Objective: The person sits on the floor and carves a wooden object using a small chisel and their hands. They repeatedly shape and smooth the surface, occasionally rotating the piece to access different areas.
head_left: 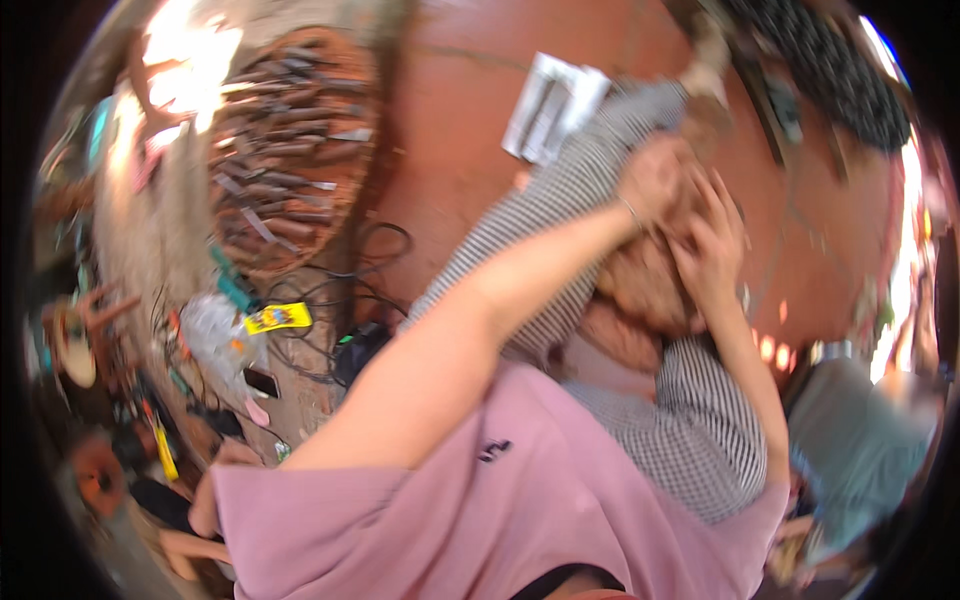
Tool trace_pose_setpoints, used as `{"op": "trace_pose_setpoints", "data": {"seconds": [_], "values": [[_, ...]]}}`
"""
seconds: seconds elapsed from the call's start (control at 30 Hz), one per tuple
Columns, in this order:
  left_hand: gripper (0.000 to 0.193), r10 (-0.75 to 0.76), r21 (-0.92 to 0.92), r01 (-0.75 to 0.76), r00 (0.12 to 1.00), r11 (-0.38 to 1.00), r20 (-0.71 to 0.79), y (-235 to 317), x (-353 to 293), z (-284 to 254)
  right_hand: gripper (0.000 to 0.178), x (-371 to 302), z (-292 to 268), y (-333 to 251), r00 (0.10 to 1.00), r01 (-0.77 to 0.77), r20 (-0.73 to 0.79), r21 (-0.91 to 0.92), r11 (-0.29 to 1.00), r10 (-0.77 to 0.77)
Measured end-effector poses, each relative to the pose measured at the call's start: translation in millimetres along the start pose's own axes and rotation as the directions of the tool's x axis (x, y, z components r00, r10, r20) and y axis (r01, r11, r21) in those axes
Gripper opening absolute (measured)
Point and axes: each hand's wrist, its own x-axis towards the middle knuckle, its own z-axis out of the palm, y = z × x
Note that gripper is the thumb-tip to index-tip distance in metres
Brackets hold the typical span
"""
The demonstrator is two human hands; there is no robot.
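pressing both hands, left hand (655,180) and right hand (712,250), fingers spread, against a brownish lump (645,290) beside a checked cloth (700,420), apparently steadying it

Yellow rectangular label (279,318) lies just right of the clear plastic bag (215,335). White flat packet (553,106) sits well up-right of that bag, on red floor.

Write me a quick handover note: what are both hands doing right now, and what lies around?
Left hand: pressed on a checked cloth bundle raised in front of the camera.
Right hand: fingers spread on a brownish lump beside the cloth; grip unclear in the blur.
Around: basket of tools, cables, a yellow packet on the reddish floor.
Done or left: cannot be told from this view.
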Motion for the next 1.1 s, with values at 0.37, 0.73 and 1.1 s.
{"op": "trace_pose_setpoints", "data": {"seconds": [0.37, 0.73, 1.1], "values": [[0.027, 0.040, 0.031, -0.040, 0.999, 0.999, 0.019, 8, -2, -11, 0.009, -70, -38, 43, 0.597, -0.675, 0.229, 0.660, 0.328, 0.769], [0.026, 0.043, 0.016, -0.042, 0.999, 0.999, -0.022, 9, -2, -10, 0.020, -57, -13, 22, 0.902, -0.431, 0.205, 0.373, 0.821, 0.380], [0.029, -0.034, 0.035, 0.031, 0.994, 0.999, 0.105, 22, 3, -17, 0.026, -29, 17, 6, 0.994, -0.108, 0.010, 0.229, 0.967, 0.109]]}}
